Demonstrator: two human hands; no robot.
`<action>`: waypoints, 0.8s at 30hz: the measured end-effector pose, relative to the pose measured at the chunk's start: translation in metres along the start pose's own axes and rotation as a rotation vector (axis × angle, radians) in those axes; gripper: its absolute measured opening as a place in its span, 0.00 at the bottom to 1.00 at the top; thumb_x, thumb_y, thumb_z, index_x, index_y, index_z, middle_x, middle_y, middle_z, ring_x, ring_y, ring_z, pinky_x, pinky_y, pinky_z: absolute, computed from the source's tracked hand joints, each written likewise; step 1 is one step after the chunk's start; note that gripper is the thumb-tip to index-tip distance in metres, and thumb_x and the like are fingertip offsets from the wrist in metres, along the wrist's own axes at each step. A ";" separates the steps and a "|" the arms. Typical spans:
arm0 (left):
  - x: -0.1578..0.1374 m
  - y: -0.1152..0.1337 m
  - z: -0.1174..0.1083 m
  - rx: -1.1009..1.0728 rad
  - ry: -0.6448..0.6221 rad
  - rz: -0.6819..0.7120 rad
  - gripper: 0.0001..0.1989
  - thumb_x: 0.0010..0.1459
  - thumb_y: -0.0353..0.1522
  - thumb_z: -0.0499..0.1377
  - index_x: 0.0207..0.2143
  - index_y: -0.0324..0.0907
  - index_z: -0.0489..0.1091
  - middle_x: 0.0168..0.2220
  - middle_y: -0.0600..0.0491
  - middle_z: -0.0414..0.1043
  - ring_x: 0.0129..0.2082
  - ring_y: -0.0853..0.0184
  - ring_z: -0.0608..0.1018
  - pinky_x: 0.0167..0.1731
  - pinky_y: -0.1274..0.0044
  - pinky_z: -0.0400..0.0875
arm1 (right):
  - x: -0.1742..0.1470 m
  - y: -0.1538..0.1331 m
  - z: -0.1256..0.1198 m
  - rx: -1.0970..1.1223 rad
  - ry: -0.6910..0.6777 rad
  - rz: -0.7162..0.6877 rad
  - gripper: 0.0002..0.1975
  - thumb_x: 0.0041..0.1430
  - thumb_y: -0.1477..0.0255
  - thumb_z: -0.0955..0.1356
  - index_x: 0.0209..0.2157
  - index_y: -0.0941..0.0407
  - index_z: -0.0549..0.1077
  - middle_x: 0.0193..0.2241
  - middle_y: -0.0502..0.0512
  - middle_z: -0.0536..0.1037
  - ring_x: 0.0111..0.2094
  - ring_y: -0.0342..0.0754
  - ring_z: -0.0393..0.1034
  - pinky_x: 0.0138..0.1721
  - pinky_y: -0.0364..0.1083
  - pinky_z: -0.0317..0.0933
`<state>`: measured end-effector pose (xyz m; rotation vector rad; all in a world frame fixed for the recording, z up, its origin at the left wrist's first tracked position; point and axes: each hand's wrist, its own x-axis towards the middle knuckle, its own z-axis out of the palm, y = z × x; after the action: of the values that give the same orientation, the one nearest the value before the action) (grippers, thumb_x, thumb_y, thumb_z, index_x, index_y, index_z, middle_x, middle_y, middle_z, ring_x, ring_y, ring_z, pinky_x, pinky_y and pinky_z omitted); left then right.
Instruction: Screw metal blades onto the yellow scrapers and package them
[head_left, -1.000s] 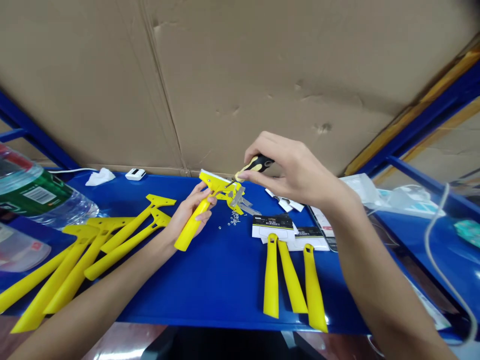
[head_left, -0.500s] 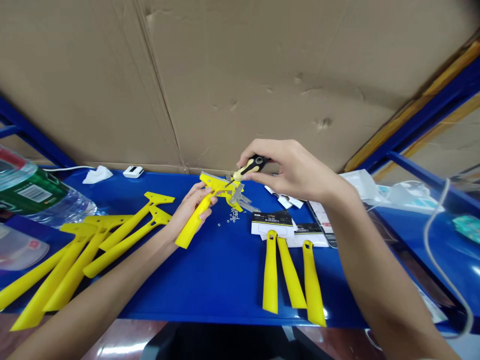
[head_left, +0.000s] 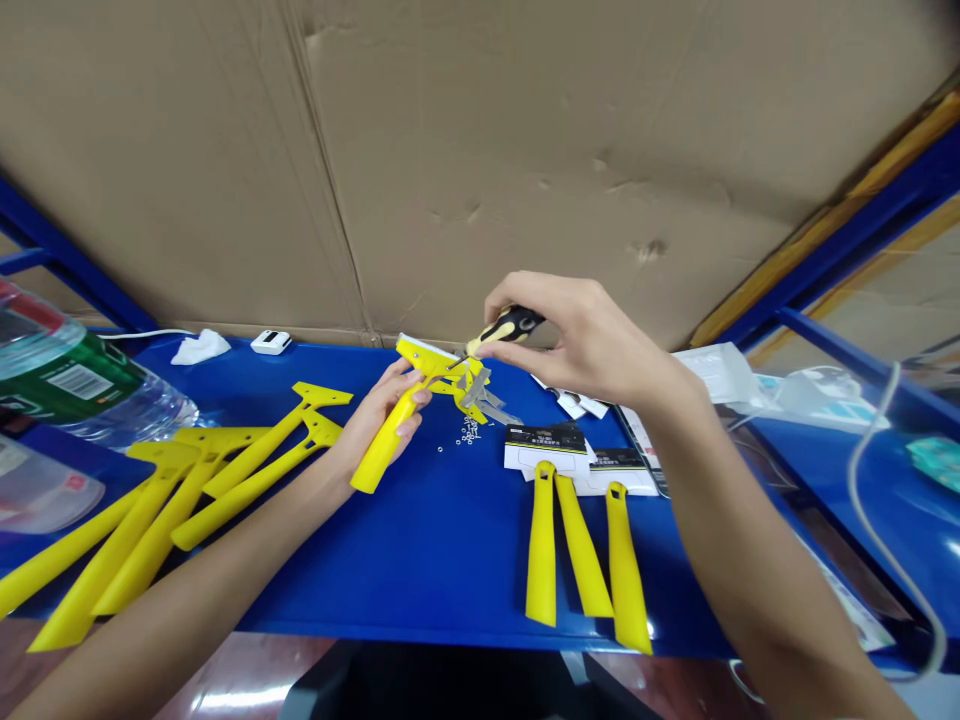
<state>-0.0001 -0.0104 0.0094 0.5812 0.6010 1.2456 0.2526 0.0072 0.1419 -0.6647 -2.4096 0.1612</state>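
Observation:
My left hand (head_left: 384, 412) is wrapped round a yellow scraper (head_left: 386, 440), its wide head tilted up and away from me. In my right hand (head_left: 574, 330) is a screwdriver (head_left: 508, 325) with a black and cream handle, pinched between thumb and fingers. Its shaft slants down to the left, the tip at the scraper's head; whether it sits in a screw I cannot tell. Behind the scraper lie yellow head parts (head_left: 472, 405) and thin metal blades (head_left: 491, 400). Small screws and nuts (head_left: 469, 432) are scattered just below them on the blue table (head_left: 442, 560).
Several yellow scraper handles with T-shaped heads (head_left: 161, 490) lie at left, near a water bottle (head_left: 82, 375). At right, yellow handles (head_left: 542, 550) lie by black-and-white packaging cards (head_left: 546, 448) and a phone (head_left: 641, 440). A cardboard wall (head_left: 480, 150) rises behind; a white cable (head_left: 859, 480) hangs at right.
The scraper's head has tipped slightly up and left in my left hand. My right hand and the screwdriver have shifted only a little. The view has moved slightly.

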 end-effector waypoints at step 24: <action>-0.001 0.002 0.000 -0.042 0.021 -0.021 0.19 0.63 0.23 0.65 0.55 0.44 0.72 0.46 0.50 0.75 0.28 0.75 0.77 0.12 0.88 0.64 | 0.002 0.003 0.011 0.064 0.087 -0.018 0.21 0.64 0.68 0.75 0.58 0.48 0.72 0.62 0.64 0.71 0.64 0.65 0.67 0.62 0.65 0.67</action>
<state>-0.0019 -0.0112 0.0105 0.5260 0.5952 1.2431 0.2455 0.0117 0.1333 -0.6089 -2.3162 0.1967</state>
